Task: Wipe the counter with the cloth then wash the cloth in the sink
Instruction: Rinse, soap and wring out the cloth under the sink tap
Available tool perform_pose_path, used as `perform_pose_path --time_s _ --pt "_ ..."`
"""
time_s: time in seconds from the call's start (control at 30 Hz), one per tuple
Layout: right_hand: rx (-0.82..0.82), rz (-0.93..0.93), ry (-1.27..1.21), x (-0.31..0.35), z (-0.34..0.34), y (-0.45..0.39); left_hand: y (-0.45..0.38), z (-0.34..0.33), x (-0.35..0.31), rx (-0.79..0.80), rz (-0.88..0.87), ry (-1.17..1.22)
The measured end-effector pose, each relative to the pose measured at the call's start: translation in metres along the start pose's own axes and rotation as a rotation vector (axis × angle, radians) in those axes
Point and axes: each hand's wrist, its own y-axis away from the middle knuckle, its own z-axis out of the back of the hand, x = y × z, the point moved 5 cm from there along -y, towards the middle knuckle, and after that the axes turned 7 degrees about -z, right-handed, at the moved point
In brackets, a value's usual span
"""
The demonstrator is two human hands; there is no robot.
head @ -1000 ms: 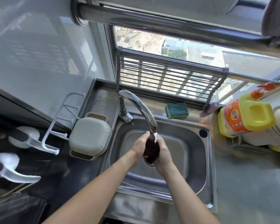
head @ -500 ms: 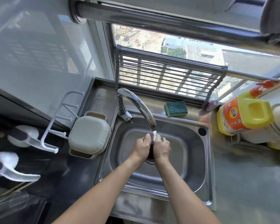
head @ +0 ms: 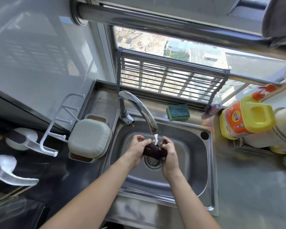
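Head view: hands parted since before, fingers of left hand (head: 137, 150) and right hand (head: 170, 156) clamped on cloth (head: 153, 150).

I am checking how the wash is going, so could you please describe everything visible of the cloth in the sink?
The cloth is dark, near maroon-black, soft and bunched into a crumpled wad that looks wet. It is held above the sink drain, right under the tap, whose water stream lands on its top. The left hand grips one end and the right hand grips the other, so much of it is hidden.
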Motion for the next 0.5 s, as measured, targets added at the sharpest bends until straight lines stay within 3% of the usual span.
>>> perform_pose_path --time_s 0.07,0.13,0.27,0.37,0.5 --pt "0.054 -0.267 -0.110 -0.012 -0.002 -0.003 0.002 -0.005 -0.003 0.021 -0.093 -0.014" --pt "0.111 -0.333 -0.111 -0.017 -0.007 -0.002 0.006 -0.009 -0.004 0.034 -0.163 -0.081" --pt "-0.124 -0.051 -0.105 -0.007 -0.008 -0.005 0.005 -0.012 0.006 -0.087 -0.119 -0.231" --pt "-0.197 0.045 -0.032 -0.006 -0.018 -0.001 0.005 -0.017 0.022 0.015 -0.010 -0.291" --pt "-0.512 0.184 0.283 -0.001 -0.002 0.006 0.007 -0.011 0.012 -0.093 -0.153 -0.375"
